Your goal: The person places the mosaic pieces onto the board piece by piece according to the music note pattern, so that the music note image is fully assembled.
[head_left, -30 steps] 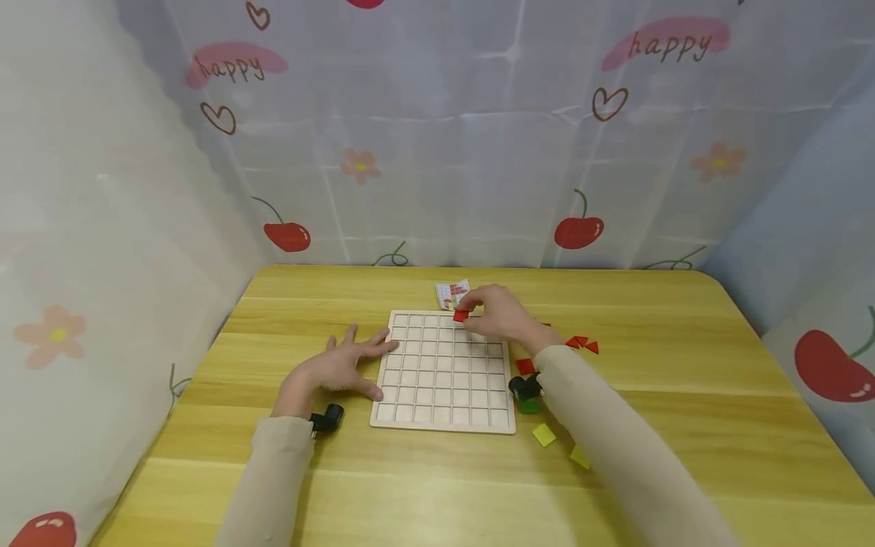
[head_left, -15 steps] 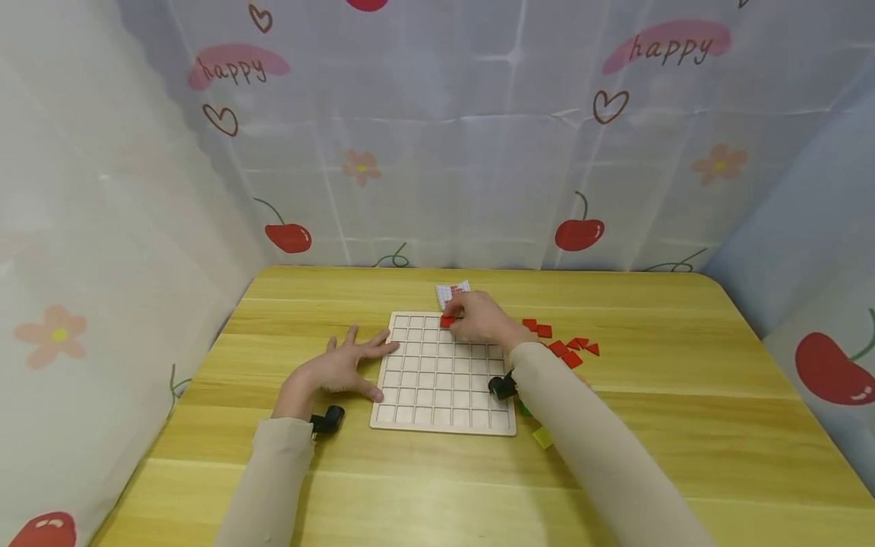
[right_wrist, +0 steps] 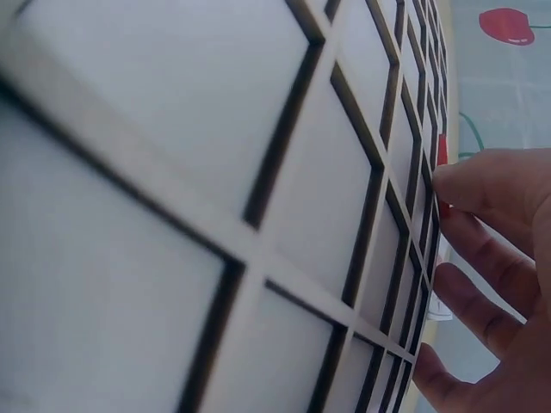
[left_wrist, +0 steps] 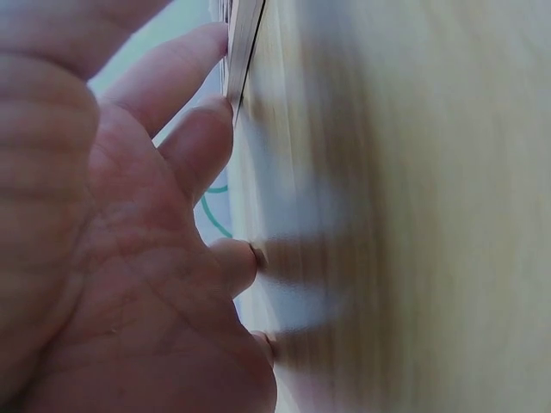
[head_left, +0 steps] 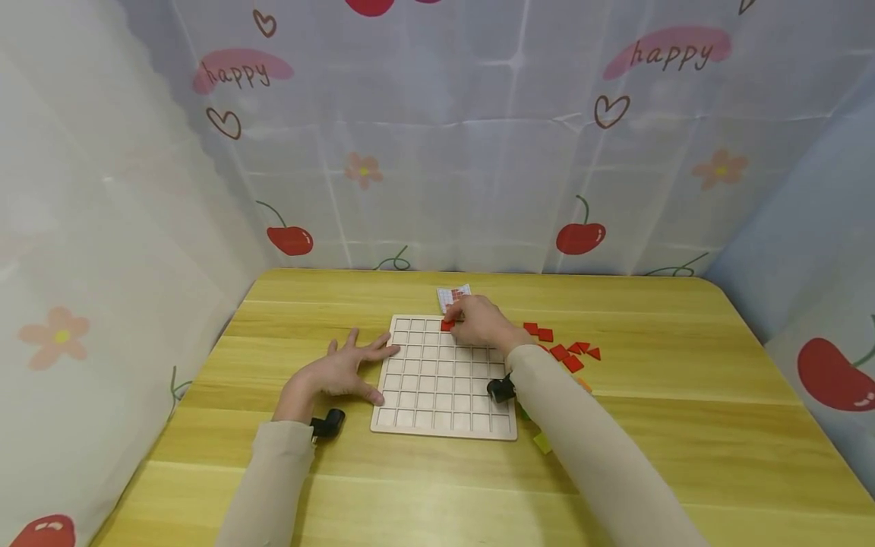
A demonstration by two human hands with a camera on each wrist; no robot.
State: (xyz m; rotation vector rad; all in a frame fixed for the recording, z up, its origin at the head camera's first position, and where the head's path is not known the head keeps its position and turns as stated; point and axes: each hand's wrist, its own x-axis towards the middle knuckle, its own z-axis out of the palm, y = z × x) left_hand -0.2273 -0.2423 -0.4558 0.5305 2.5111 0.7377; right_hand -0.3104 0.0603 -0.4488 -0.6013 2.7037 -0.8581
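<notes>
A pale square board [head_left: 424,395] with a grid of shallow cells lies on the table. At its far row, near the middle, my right hand [head_left: 481,323] pinches a red square tile [head_left: 446,326] between thumb and fingers. In the right wrist view the tile [right_wrist: 442,148] shows as a thin red strip beside the fingertips, down at the grid. My left hand [head_left: 335,372] is spread along the board's left edge, thumb and a finger touching the frame. The left wrist view shows other fingertips of this hand [left_wrist: 146,258] resting on the table.
A small printed card [head_left: 450,295] with a red pattern lies behind the board. To the right are red square tiles [head_left: 573,364], red triangles [head_left: 594,354], an orange piece [head_left: 584,385] and a yellow tile [head_left: 543,443], some partly hidden by the right sleeve [head_left: 588,433].
My right hand has carried the red tile leftward along the far row and lowered it to the grid; over the last half second it stays nearly still. The left hand keeps its place.
</notes>
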